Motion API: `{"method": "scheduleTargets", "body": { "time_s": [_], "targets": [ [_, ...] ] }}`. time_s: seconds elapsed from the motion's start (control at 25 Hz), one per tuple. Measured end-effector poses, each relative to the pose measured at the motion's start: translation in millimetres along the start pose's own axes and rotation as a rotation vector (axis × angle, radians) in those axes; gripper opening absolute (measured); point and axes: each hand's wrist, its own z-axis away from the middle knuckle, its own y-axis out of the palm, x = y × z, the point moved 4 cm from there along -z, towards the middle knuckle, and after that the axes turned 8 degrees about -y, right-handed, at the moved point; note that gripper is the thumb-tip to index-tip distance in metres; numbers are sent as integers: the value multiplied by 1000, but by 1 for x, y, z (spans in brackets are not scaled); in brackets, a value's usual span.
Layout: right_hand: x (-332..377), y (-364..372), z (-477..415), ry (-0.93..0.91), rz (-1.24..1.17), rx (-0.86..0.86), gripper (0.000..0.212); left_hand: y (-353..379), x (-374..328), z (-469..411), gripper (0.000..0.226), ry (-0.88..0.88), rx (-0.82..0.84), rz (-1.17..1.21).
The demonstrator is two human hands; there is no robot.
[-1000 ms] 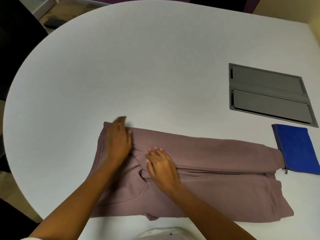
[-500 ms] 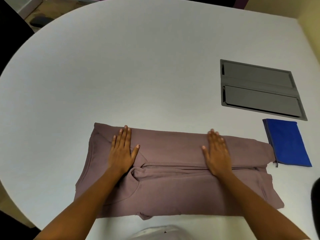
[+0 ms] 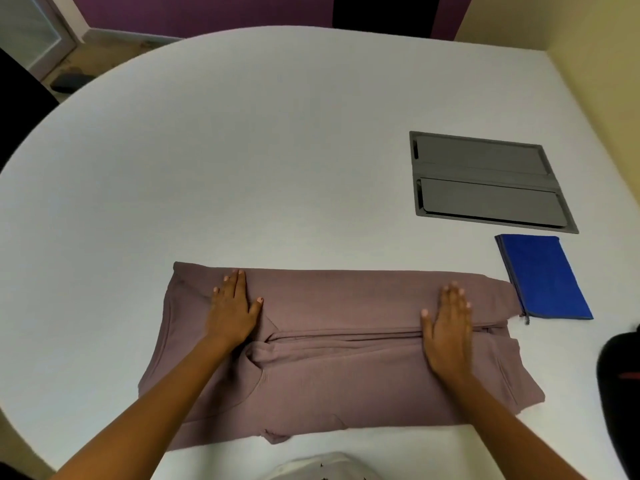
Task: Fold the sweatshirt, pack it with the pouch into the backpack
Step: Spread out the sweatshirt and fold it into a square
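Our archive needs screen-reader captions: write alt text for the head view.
The left hand and right hand press flat on a mauve sweatshirt folded lengthwise on a white table. A blue pouch lies beside its right end.

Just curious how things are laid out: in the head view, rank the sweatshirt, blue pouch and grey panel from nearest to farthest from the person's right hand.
1. Sweatshirt: under the right hand, touching.
2. Blue pouch: just to its right.
3. Grey panel: farther back, beyond the pouch.

Before us on the rounded white table (image 3: 242, 150) lay the folded mauve sweatshirt (image 3: 346, 362), the flat blue pouch (image 3: 543, 278) just right of it, the grey recessed panel (image 3: 485, 181) behind that pouch.
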Motion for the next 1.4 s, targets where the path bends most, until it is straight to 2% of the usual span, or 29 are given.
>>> {"method": "scheduleTargets", "body": {
  "time_s": [0.04, 0.12, 0.24, 0.32, 0.36, 0.44, 0.52, 0.56, 0.72, 0.84, 0.96, 1.08, 1.24, 1.4],
  "targets": [
    [1, 5, 20, -88, 11, 31, 71, -5, -8, 5, 68, -31, 30, 72],
    [-18, 3, 50, -130, 66, 17, 71, -12, -20, 22, 63, -42, 38, 168],
    [-51, -17, 65, 31, 131, -91, 73, -6, -34, 57, 54, 94, -39, 157],
    [-53, -24, 72, 149, 72, -137, 70, 6, -42, 84, 59, 203, -87, 118],
    [-46, -23, 77, 136, 49, -141, 68, 14, -45, 97, 64, 255, -94, 83],
    [-26, -10, 93, -21, 31, -88, 63, 33, -47, 117, 66, 342, -67, -17],
    [-17, 0, 110, -149, 39, -21, 62, 52, -39, 128, 67, 372, -21, -121],
    [-19, 0, 115, -154, 52, -16, 61, 58, -33, 132, 67, 370, -19, -156],
    [-38, -17, 102, 58, 4, -92, 58, 57, -26, 140, 67, 349, -43, -212],
    [-58, -34, 72, 105, -12, 9, 63, 52, -23, 140, 66, 318, -55, -214],
    [-81, -51, 49, 97, -73, 218, 61, 52, -14, 141, 69, 304, -65, -223],
    [-87, -67, 36, 73, 104, 383, 65, 53, -12, 141, 71, 302, -75, -246],
    [-82, -71, 34, 3, 333, 417, 62, 54, -14, 139, 72, 307, -105, -252],
    [-82, -74, 35, -32, 235, 340, 42, 55, -15, 140, 73, 317, -127, -253]
  ]
}}
